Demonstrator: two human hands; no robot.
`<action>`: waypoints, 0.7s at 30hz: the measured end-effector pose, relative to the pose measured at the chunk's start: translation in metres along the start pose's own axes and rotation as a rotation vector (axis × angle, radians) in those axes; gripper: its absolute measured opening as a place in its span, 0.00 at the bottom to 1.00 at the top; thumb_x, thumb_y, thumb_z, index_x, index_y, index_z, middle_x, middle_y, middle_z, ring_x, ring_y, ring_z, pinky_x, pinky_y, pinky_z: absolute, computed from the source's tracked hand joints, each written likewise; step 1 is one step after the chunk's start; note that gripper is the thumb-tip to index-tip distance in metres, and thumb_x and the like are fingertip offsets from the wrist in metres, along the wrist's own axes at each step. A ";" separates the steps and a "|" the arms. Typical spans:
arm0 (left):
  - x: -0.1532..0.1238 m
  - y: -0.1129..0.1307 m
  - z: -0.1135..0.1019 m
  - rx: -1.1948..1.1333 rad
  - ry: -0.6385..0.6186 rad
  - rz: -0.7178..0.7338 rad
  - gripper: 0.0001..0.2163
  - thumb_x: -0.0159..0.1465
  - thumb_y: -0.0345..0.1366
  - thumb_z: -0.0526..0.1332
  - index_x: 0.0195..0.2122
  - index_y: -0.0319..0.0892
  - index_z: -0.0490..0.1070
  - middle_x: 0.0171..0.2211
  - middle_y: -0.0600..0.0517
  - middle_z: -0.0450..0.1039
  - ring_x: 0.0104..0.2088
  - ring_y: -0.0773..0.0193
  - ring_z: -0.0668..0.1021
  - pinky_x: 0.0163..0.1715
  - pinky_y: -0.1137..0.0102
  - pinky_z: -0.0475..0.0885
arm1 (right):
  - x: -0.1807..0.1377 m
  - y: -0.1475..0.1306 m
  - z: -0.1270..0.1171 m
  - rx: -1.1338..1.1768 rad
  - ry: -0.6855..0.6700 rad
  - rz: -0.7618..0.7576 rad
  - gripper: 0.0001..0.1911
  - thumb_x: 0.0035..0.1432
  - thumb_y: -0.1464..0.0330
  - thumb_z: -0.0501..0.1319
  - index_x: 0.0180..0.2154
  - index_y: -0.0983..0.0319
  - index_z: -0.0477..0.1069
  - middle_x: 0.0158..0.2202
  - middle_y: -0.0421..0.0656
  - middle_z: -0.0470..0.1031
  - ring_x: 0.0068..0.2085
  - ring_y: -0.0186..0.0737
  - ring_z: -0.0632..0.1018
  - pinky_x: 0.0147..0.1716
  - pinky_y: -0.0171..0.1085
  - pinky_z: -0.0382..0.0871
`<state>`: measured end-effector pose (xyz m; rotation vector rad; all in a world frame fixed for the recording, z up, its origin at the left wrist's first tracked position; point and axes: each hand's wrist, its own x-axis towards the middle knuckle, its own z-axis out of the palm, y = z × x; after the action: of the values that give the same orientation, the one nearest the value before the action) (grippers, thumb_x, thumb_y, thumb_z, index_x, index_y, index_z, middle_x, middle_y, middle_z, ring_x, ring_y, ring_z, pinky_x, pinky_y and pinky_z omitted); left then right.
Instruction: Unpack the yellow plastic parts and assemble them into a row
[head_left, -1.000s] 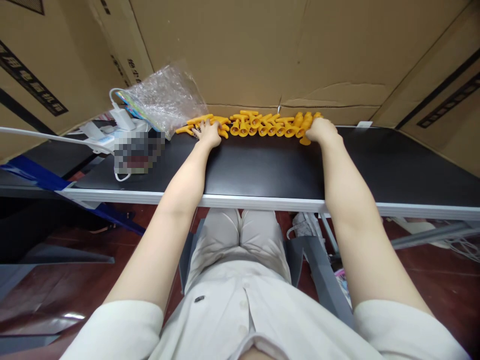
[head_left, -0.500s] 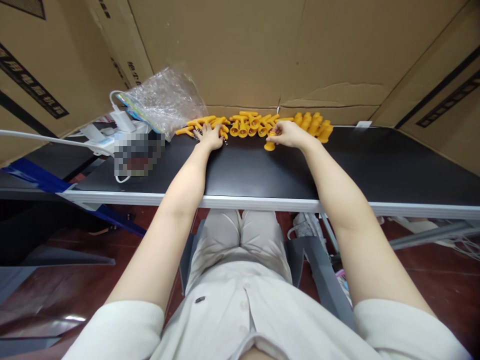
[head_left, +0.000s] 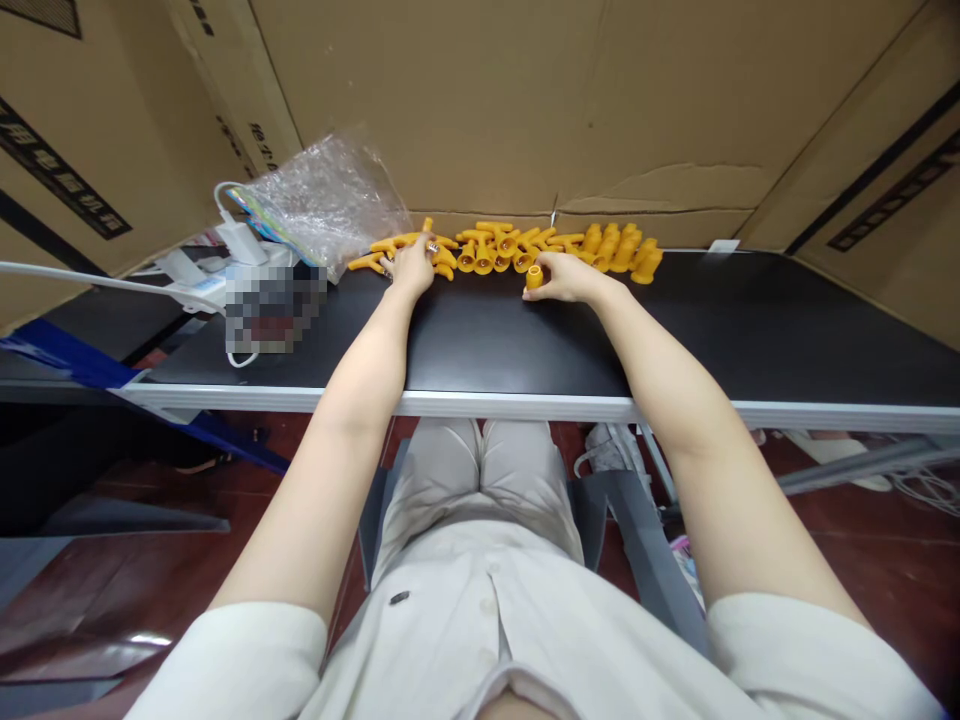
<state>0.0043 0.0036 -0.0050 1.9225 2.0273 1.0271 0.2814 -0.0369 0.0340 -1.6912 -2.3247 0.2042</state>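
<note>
My left hand (head_left: 411,268) is closed on a corkscrew at the left pile; its yellow handle (head_left: 428,226) sticks up past the fingers and a bit of the metal spiral shows. More yellow T-shaped handles (head_left: 442,257) lie around that hand. Between thumb and fingers, my right hand (head_left: 568,278) grips a yellow bell-shaped sleeve (head_left: 533,278), its narrow open end up, just above or on the black tabletop. Behind it lie several assembled yellow corkscrews (head_left: 484,258) with bell ends facing me. Further right, several loose bell-shaped sleeves (head_left: 646,262) stand grouped.
A clear plastic bag (head_left: 330,195) lies at the back left, beside a white power strip with a plug (head_left: 241,243) and a pixelated patch. Cardboard walls (head_left: 487,110) enclose the black table (head_left: 517,345). A white cable (head_left: 112,277) crosses from the left.
My left hand has gone from spread over the pile to closed on a corkscrew, its handle now raised. My right hand has turned the sleeve so its narrow opening shows.
</note>
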 end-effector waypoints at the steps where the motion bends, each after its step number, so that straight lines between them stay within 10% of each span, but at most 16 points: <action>1: 0.000 0.003 -0.001 -0.036 0.048 0.018 0.20 0.76 0.42 0.48 0.63 0.54 0.71 0.57 0.48 0.79 0.64 0.46 0.71 0.67 0.38 0.52 | 0.001 0.001 0.001 -0.003 0.027 -0.009 0.17 0.51 0.65 0.74 0.36 0.61 0.67 0.35 0.42 0.72 0.36 0.41 0.72 0.37 0.37 0.64; 8: -0.004 0.023 -0.007 -0.146 0.216 0.289 0.22 0.74 0.29 0.45 0.64 0.50 0.67 0.58 0.45 0.77 0.60 0.51 0.78 0.63 0.48 0.65 | 0.013 0.015 0.012 0.004 0.176 -0.150 0.18 0.52 0.72 0.67 0.46 0.63 0.71 0.42 0.47 0.76 0.42 0.47 0.76 0.46 0.42 0.70; 21: 0.005 0.018 0.002 -0.050 0.171 0.344 0.17 0.77 0.40 0.47 0.61 0.53 0.68 0.55 0.43 0.74 0.59 0.48 0.76 0.62 0.49 0.66 | 0.014 0.017 0.012 0.020 0.178 -0.229 0.18 0.53 0.68 0.67 0.47 0.64 0.72 0.46 0.52 0.79 0.44 0.51 0.78 0.49 0.47 0.71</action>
<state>0.0193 0.0074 0.0058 2.2789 1.7648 1.3464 0.2892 -0.0180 0.0196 -1.3587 -2.3475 0.0312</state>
